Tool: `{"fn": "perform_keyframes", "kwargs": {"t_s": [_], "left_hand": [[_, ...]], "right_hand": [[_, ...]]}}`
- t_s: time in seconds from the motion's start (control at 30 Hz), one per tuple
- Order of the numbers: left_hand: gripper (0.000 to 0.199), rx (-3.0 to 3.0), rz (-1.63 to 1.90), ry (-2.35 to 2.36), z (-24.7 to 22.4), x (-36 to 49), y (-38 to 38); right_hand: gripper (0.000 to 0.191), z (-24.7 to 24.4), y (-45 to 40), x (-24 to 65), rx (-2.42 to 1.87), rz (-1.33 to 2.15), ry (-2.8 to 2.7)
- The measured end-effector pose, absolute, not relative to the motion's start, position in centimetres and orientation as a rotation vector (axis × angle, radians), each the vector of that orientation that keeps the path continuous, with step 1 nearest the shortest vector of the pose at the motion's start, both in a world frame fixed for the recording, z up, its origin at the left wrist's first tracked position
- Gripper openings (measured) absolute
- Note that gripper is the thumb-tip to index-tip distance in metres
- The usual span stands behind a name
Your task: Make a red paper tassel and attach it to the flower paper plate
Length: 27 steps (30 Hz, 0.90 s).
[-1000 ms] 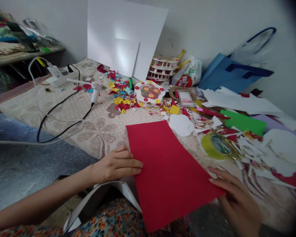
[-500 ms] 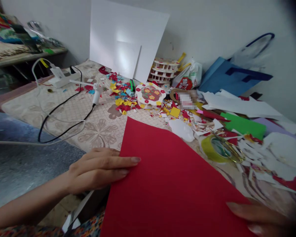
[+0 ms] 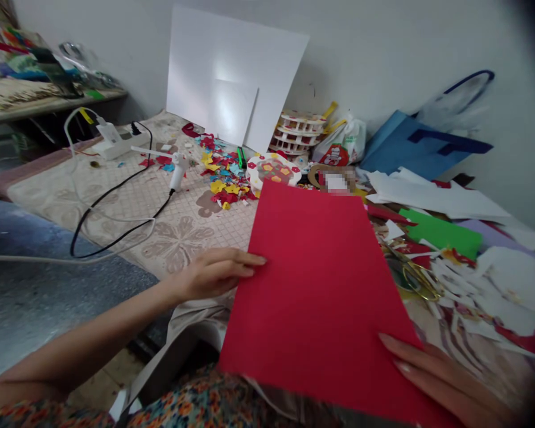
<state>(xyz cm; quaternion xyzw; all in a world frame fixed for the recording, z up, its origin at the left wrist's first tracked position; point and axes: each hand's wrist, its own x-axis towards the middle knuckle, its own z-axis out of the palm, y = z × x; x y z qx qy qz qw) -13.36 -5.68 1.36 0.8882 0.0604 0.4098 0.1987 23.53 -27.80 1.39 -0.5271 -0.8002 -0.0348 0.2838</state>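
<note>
A large red sheet of paper [image 3: 312, 285] is held up in front of me, tilted over the near side of the table. My left hand [image 3: 218, 270] grips its left edge, fingers lying on the upper face and the thumb hidden underneath. At the lower right edge, my right hand [image 3: 441, 371] holds the sheet in the same way, its thumb also out of sight. Beyond the top edge of the sheet stands a round white ornament [image 3: 273, 168] with red and yellow flowers, partly covered. Gold-coloured scissors [image 3: 421, 282] lie just past the sheet's right edge.
A white glue gun [image 3: 177, 173] with a black cord lies left on the patterned tablecloth [image 3: 178, 238], near a power strip [image 3: 116, 145]. Coloured paper flowers [image 3: 225, 189] are heaped mid-table. White scraps [image 3: 459, 291], a green sheet [image 3: 441, 230] and a blue bag [image 3: 410, 142] occupy the right.
The red sheet has moved away from me and up, with both hands on it. Its lower edge now shows, and it covers the yellow tape roll and more of the scraps.
</note>
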Motion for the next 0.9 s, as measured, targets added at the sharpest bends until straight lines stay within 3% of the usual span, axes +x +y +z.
{"fn": "perform_keyframes", "kwargs": {"t_s": [0.1, 0.27, 0.43, 0.53, 0.73, 0.9], "left_hand": [[0.018, 2.544, 0.954, 0.23, -1.3, -11.7, -3.3], [0.029, 2.658, 0.641, 0.559, -2.5, -11.4, -3.1], [0.049, 2.588, 0.56, 0.267, -1.8, -11.7, -5.2], [0.038, 2.577, 0.555, 0.183, -2.4, -11.4, -6.6], [0.007, 2.482, 0.754, 0.41, -4.1, -11.0, -8.2], [0.008, 2.289, 0.82, 0.655, -3.8, -10.6, -8.8]], "right_hand": [[0.056, -0.2, -24.7, 22.7, -1.3, -0.076, -2.318], [0.037, -4.5, -22.4, 22.2, -1.455, -0.023, -2.202], [0.035, -4.6, -22.2, 22.0, -1.491, 0.078, -2.16], [0.035, -4.1, -22.3, 21.8, -1.511, 0.12, -2.12], [0.012, -3.8, -22.6, 20.9, -1.55, 0.209, -1.976], [0.006, -3.5, -22.4, 20.1, -1.67, 0.287, -1.781]]}}
